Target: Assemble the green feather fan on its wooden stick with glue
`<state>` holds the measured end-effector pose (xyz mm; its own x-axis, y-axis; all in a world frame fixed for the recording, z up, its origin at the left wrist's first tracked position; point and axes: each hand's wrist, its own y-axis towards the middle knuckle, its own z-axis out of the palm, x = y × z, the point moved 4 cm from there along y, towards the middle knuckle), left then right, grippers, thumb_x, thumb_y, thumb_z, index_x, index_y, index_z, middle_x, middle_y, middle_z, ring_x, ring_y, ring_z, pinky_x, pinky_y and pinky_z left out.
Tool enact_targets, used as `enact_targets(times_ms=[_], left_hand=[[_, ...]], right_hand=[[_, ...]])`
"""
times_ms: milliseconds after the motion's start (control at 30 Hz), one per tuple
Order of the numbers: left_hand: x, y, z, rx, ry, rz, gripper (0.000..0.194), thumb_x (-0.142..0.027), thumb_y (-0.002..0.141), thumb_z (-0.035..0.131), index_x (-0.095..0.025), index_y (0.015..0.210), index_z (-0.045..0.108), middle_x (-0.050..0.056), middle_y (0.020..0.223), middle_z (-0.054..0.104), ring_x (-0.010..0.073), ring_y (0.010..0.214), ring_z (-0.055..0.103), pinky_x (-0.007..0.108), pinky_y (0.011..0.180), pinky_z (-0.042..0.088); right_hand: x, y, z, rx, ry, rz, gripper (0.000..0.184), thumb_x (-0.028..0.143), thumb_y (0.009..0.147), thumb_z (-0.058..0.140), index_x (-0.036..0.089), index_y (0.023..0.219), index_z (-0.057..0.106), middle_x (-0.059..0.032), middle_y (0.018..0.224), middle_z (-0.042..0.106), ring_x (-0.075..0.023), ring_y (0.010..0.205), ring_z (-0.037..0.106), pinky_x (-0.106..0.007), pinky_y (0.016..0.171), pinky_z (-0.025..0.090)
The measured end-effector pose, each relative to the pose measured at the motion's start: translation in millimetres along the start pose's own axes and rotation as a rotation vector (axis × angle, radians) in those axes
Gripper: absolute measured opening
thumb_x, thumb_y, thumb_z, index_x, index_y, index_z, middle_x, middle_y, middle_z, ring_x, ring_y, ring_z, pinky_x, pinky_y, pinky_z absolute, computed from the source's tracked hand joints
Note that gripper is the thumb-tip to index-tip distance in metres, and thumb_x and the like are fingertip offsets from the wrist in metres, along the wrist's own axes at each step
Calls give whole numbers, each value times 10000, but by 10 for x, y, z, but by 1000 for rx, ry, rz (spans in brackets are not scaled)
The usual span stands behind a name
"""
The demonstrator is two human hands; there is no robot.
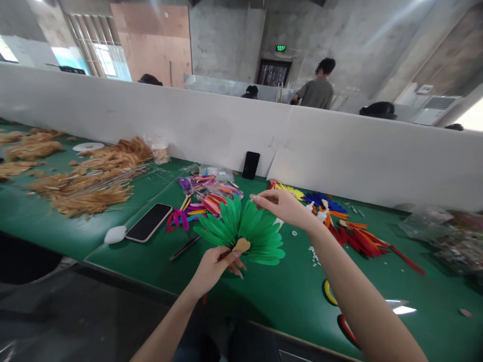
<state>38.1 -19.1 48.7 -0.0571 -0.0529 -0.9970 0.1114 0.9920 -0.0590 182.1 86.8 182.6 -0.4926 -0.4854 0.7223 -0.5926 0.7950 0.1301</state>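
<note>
A fan of bright green feathers (264, 236) spreads out over the table, with a small tan heart-shaped piece (241, 245) at its base. My left hand (221, 266) is closed on that base, the thumb lying against the tan piece. At the fan's upper edge, my right hand (277, 203) pinches at the tip of a feather; the exact contact is small and hard to see. Beyond my right wrist lie white-capped glue bottles (320, 215) and red and orange feather pieces (358, 239).
Scissors (346, 329) lie partly under my right forearm. On the left are a phone (149, 222), a white rounded object (115, 235) and tan feather bundles (90, 196). Bagged coloured feathers (213, 193) sit behind the fan. Another person (317, 90) stands beyond the white partition (211, 123).
</note>
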Motion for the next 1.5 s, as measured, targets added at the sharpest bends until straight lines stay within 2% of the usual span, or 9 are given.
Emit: enact_targets(times_ms=[67,200,333,800,1133,1300,1400,1500], left_hand=[[1,3,1,2,-6,-4,334,-408,834,534,-120,706,646,65,721,718,149,563,650,224,588,499],[-2,11,4,10,0,16,348,-407,836,534,-115,690,655,69,698,712,149,558,646,226,595,498],[8,12,11,15,-6,16,351,-413,828,543,-116,679,653,69,695,711,153,557,644,232,596,498],[-25,5,55,36,-6,19,371,-419,832,538,-111,663,657,72,680,706,149,561,638,228,602,493],[-27,-5,41,31,7,10,373,-420,837,530,-117,664,663,66,681,711,150,567,644,227,607,493],[-30,-5,31,32,25,15,378,-413,848,514,-118,666,665,63,686,714,149,565,647,223,609,490],[-19,-3,30,30,19,18,376,-419,844,517,-120,666,661,59,677,711,150,567,649,220,607,489],[-12,1,27,28,17,17,376,-435,838,518,-128,673,659,57,677,711,156,573,652,224,610,492]], right_hand=[[32,29,22,1,-19,-7,367,488,803,519,164,791,690,-44,701,645,-124,580,506,-258,513,363],[70,80,80,8,-57,-1,319,438,770,563,153,677,671,-23,596,592,-106,527,450,-251,475,316],[83,114,107,5,-58,0,258,372,762,557,153,657,645,-20,595,586,-108,535,455,-248,481,327],[163,122,145,-18,-88,-55,243,340,787,539,170,626,605,-7,601,576,-109,562,473,-250,526,342],[70,81,42,-60,-64,-21,395,512,817,481,159,703,617,-17,608,573,-97,510,430,-242,470,310],[16,0,8,34,-42,11,379,519,784,540,164,684,627,-4,580,535,-95,511,412,-244,475,307],[22,-46,-4,30,-30,17,385,517,782,545,170,618,587,24,525,453,-86,490,347,-245,461,274],[19,-65,-13,27,-35,19,373,508,781,546,172,624,588,23,536,457,-89,499,349,-248,468,277]])
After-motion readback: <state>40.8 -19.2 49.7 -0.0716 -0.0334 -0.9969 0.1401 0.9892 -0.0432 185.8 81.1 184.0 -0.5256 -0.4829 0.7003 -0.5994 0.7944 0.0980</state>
